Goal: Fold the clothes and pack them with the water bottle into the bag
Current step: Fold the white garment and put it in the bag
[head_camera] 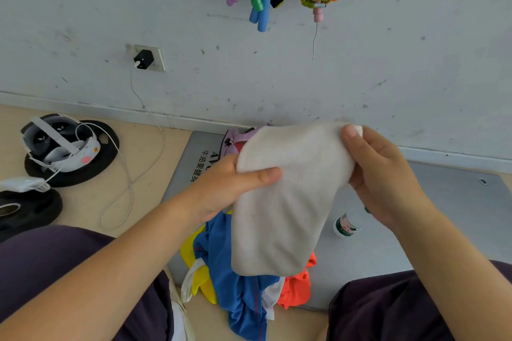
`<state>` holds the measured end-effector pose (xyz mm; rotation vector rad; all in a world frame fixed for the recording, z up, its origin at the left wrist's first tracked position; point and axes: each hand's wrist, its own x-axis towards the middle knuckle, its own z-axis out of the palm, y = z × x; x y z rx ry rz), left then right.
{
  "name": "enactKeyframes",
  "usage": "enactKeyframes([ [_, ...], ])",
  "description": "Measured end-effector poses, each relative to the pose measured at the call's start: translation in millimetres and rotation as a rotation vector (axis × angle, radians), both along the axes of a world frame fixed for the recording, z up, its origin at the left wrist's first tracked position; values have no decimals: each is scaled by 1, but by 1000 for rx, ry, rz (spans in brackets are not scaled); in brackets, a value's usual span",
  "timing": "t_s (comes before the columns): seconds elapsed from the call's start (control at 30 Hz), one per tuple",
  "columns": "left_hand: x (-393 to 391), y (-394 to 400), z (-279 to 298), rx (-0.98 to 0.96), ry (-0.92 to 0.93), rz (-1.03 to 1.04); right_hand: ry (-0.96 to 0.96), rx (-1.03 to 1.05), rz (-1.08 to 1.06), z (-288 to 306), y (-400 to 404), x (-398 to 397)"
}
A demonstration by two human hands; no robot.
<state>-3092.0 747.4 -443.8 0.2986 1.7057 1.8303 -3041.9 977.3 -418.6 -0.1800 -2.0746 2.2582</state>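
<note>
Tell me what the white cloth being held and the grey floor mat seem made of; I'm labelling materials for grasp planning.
The white cloth, held up by the left hand and right hand, looks like soft, matte woven or knit fabric: it drapes and creases limply. The grey mat looks like smooth foam or rubber with a faint sheen and a metal eyelet, though the exact material is unclear.

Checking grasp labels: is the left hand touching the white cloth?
Touching. The head view shows the left hand gripping the white cloth, its thumb pressed across the cloth's left edge.

Grey mat (443,219): clothes (241,285); water bottle (345,225)
</note>
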Motion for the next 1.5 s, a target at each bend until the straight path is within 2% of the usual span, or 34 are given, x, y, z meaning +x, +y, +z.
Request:
enactKeyframes([
  [0.03, -1, 0, -1, 32, -11, 36, -43, -46, 68, -3, 0, 0],
  [0.13, -5, -3, 0, 84, -24, 61, -159, -15, 262, -9, -5, 3],
  [0.2, -7, -3, 0, 42, 1, 94, -187, -1, 224, -11, -6, 3],
  [0.33, -8, 0, 1, -88, 97, 190, -122, 136, 79, -8, -7, 4],
  [0.4, -7, 1, 2, -100, 110, 209, -107, 136, 65, -7, -8, 4],
  [0.6, -8, -3, 1, -59, 57, 305, -183, 57, 345, -6, -4, 4],
  [0.73, -9, -4, 2, -74, 89, 326, -86, 68, 198, -3, -6, 2],
  [0.83, -10, 0, 0, -58, 121, 428, -69, 70, 34, -3, -6, 1],
  [0.9, -12, 0, 1, -17, 126, 478, -46, 78, 2, -5, -7, 2],
  [1.03, -14, -6, 5, 18, 186, 401, -30, 110, 34, -3, -10, 3],
  [1.17, -15, -12, 3, 10, 233, 174, -59, 107, 76, -3, -4, 2],
  [1.27, -18, -12, -2, -121, 335, 160, -87, 237, 96, -8, -4, 1],
  [1.5, -23, -10, -10, -402, 457, 228, -36, 928, 11, -16, -8, -1],
])
